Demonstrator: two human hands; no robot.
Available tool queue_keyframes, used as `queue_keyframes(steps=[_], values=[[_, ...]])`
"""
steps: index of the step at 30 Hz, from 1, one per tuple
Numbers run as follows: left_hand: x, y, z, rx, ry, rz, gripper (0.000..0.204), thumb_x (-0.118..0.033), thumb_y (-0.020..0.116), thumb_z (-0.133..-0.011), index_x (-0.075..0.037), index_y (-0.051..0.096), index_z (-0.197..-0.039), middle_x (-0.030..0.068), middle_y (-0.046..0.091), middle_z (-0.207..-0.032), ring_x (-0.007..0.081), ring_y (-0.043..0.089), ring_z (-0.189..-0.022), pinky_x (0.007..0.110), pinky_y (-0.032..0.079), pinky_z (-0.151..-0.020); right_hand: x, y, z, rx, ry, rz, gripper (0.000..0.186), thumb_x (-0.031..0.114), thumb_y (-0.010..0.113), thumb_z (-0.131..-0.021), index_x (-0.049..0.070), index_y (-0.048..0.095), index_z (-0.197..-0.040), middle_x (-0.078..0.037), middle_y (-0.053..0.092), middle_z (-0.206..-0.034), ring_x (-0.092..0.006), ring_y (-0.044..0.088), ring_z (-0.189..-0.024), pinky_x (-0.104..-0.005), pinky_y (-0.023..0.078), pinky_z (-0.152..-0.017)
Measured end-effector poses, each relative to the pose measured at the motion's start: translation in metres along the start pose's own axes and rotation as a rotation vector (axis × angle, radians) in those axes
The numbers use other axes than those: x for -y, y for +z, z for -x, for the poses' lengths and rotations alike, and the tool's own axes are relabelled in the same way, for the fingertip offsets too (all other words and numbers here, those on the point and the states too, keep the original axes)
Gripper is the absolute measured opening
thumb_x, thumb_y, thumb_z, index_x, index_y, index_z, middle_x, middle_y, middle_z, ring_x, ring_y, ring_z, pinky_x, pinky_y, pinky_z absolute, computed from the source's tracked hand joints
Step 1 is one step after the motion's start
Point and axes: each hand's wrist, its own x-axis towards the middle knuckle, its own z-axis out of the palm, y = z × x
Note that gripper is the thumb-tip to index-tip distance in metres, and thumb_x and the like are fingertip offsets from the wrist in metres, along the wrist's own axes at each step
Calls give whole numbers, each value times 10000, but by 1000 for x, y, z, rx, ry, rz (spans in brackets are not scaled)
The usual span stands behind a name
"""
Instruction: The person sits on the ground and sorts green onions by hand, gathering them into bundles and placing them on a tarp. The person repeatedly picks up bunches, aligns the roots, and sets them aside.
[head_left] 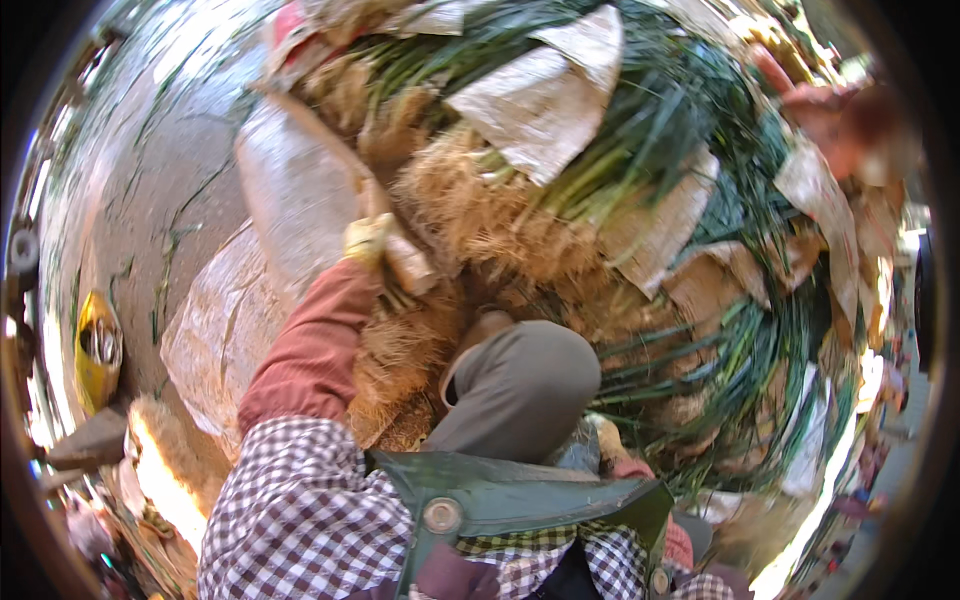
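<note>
My left hand (367,240), in a yellow glove at the end of a red sleeve, is closed around a long wooden stick (320,135) that slants from the upper left down to the root mass. The stick's lower end (412,265) rests against bundles of long green stalks with tan, hairy roots (480,215). My right hand (608,438) shows only as a bit of tan glove behind my bent knee in grey trousers (525,380), low among the green stalks; its grip is hidden. A green apron (500,495) covers my checked shirt.
White woven sacks (545,100) lie over and under the heap of green stalks (690,130). Another person's blurred hand (835,115) is at the upper right. A yellow bag (97,350) sits on the grey paved ground (150,190) at left.
</note>
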Motion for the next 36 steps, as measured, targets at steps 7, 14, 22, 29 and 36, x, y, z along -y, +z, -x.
queue_keyframes(steps=[7,14,22,29,36], values=[[67,-92,43,122,-157,675,452,-419,539,-915,8,655,-1011,113,655,-899,229,592,-804,346,471,-739,147,-19,5,-204,-362,410,150,165,574,-752,68,601,-863,-183,615,-860,-381,594,-848,-475,476,-736],[65,-146,72,-24,-467,347,423,-503,532,-875,-112,585,-1027,96,600,-988,263,574,-823,393,488,-701,128,-17,-7,-296,-373,744,641,273,613,-768,89,427,-1353,-119,473,-1320,-292,409,-1257,-440,293,-1049],[91,-167,116,-50,-590,257,388,-496,532,-878,-117,571,-948,72,579,-900,235,540,-732,371,452,-619,-71,-44,100,291,389,599,479,385,648,-751,130,622,-1155,-90,635,-1157,-276,576,-1109,-402,443,-908],[96,-150,141,1,-634,219,371,-491,532,-880,-121,559,-879,51,560,-822,211,510,-651,352,421,-547,-25,-191,136,201,-27,119,662,409,709,-760,44,534,-1284,-179,586,-1239,-307,556,-1141,-389,427,-971],[56,-161,154,52,-593,184,369,-485,532,-882,-124,546,-809,31,541,-744,186,480,-571,332,390,-475,-43,-156,104,-546,12,442,516,376,420,-947,79,399,-1368,-125,579,-1223,-278,547,-1127,-409,403,-985]])
